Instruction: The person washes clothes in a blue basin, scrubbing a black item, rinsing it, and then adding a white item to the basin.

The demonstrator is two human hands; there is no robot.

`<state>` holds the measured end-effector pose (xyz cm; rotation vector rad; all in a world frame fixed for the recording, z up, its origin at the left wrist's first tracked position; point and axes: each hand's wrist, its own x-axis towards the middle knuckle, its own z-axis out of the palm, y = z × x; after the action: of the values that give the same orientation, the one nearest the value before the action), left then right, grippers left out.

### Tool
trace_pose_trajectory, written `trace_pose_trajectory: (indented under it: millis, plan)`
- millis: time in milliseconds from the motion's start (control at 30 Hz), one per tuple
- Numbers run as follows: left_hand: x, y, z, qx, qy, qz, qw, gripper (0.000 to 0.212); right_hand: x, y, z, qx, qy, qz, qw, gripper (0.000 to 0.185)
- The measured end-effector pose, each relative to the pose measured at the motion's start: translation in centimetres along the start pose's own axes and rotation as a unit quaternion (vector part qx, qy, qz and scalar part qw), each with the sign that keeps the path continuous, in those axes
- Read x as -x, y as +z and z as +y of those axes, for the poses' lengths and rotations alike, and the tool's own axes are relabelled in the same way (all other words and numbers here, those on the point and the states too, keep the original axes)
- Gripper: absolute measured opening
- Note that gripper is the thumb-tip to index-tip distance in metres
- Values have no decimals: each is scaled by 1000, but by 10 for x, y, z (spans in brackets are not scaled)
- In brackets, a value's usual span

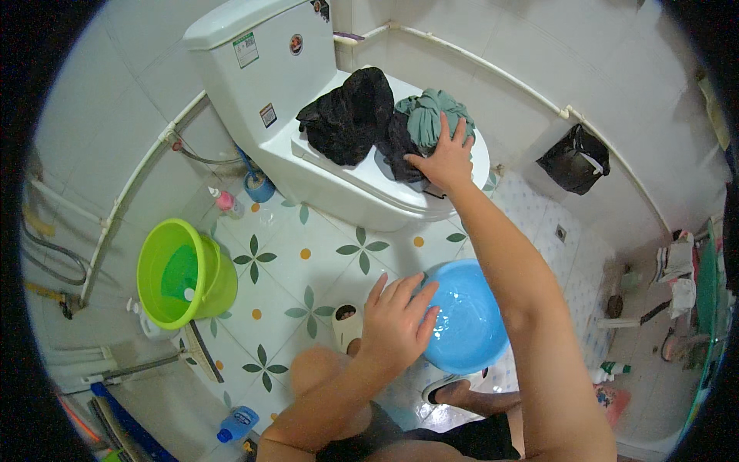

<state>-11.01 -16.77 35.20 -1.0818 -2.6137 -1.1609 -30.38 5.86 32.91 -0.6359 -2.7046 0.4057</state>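
Note:
My right hand (pixel 449 159) reaches to the closed toilet lid (pixel 482 164), fingers spread against a bunched green cloth garment (pixel 434 115) and a dark one (pixel 399 147) beside it. Whether it grips either cannot be told. A separate black garment (pixel 349 118) lies crumpled nearer the cistern. Nothing is held in my left hand (pixel 398 323), whose fingers are apart over the left rim of a light blue basin (pixel 470 315). The basin stands on the floor by my feet and holds water with a shiny surface.
At left stands a lime-green bucket (pixel 222 283) with a green scoop (pixel 179 274) inside. A toilet brush holder (pixel 260 187) and a pink bottle (pixel 226 201) sit beside the toilet. A squeegee (pixel 202 352) and a blue bottle (pixel 238 424) lie lower left. A black bag (pixel 574 159) hangs right.

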Motion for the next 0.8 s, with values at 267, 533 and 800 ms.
trace_pose_trajectory:
  millis: [267, 533, 800]
  plan:
    - [2, 10, -3, 7, 7, 6, 1000, 33, -26, 12, 35, -167, 46, 57, 983, 82]
    - [-3, 18, -9, 66, -2, 8, 998, 29, 16, -20, 102, -699, 113, 59, 703, 52]
    - [3, 7, -24, 17, -52, 29, 998, 30, 215, -80, 204, -771, 266, -56, 576, 52]
